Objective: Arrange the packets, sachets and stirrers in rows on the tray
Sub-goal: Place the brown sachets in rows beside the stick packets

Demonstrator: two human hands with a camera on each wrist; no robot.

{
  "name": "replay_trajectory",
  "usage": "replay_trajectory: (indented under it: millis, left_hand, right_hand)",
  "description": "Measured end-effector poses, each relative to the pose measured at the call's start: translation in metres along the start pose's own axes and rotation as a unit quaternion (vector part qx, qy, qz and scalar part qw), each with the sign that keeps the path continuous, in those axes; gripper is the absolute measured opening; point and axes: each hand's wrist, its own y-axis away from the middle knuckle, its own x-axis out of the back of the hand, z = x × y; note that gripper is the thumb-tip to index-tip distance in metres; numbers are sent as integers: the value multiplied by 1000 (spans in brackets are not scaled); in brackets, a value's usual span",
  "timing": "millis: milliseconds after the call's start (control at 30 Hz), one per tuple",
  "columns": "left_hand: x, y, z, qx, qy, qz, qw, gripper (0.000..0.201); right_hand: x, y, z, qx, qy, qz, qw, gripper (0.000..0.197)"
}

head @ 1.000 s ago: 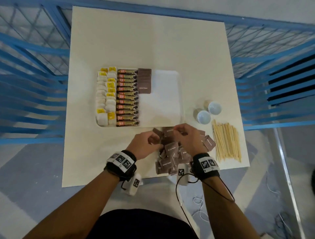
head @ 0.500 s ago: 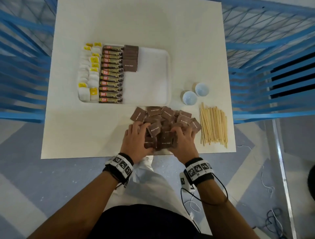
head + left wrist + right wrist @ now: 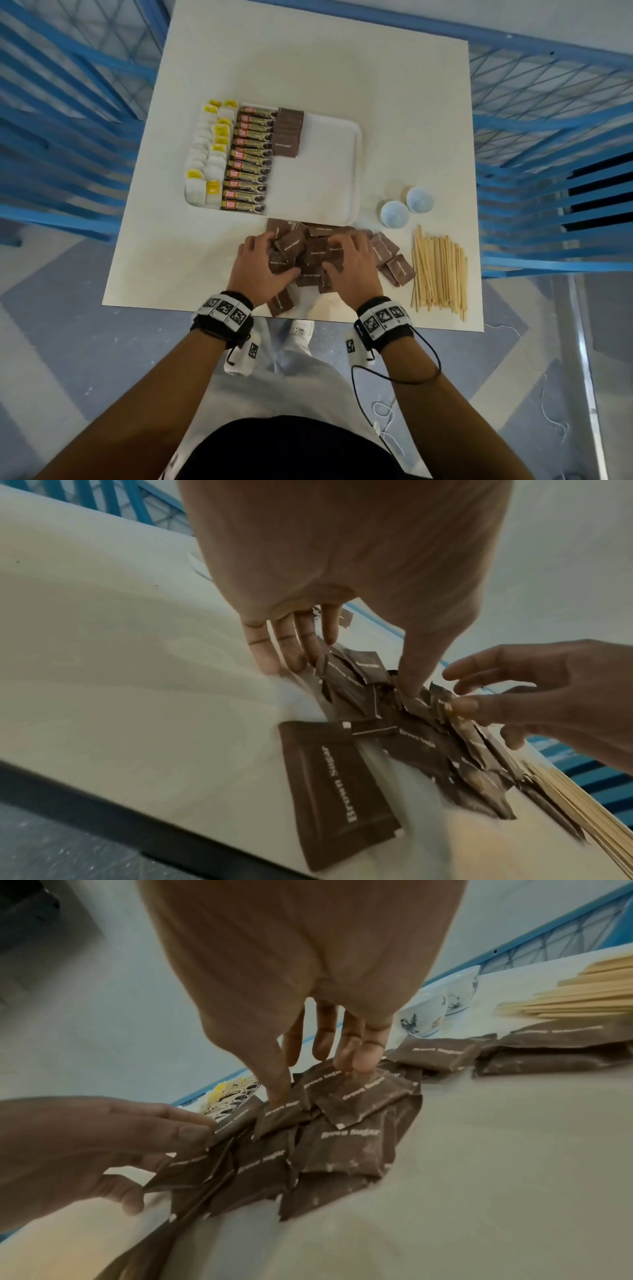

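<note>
A loose pile of brown sugar sachets (image 3: 315,255) lies on the table just in front of the white tray (image 3: 358,171). My left hand (image 3: 263,246) rests on its left side, fingers straight and thumb pressed into the sachets (image 3: 342,777). My right hand (image 3: 346,250) rests on the right side, fingertips (image 3: 363,1058) touching a sachet (image 3: 346,1145). On the tray stand rows of white tea bags (image 3: 205,154), coffee sticks (image 3: 250,157) and a short row of brown sachets (image 3: 287,133). Wooden stirrers (image 3: 440,270) lie in a bundle to the right.
Two small white cups (image 3: 394,214) (image 3: 419,199) stand between the tray and the stirrers. One sachet (image 3: 281,303) lies near the table's front edge. The right half of the tray is bare. Blue railings surround the table.
A second ago both hands pinched sachets at the far side of the pile. They then dropped to its near side, and now lie over its middle, pressing it together.
</note>
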Motion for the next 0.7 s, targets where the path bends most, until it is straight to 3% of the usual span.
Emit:
replay_trajectory:
  millis: [100,233,467,600,700]
  left_hand:
    - [0,-7,8,11,14,-2,1000,72]
    - [1,-16,13,23,38,-11,999,52]
    - [15,-25,14,29,116,2,993,44]
    - [24,-32,12,25,131,17,991,31]
    - [33,-39,10,32,131,20,991,29]
  right_hand:
    - [1,-13,-2,9,54,-9,998,60]
    - [0,-27,-3,-4,99,-89,991,65]
    - [-4,-38,-4,-18,69,-102,992,38]
    - [2,-45,-6,-61,4,-89,994,17]
    - [11,-54,-9,-88,-37,-79,992,14]
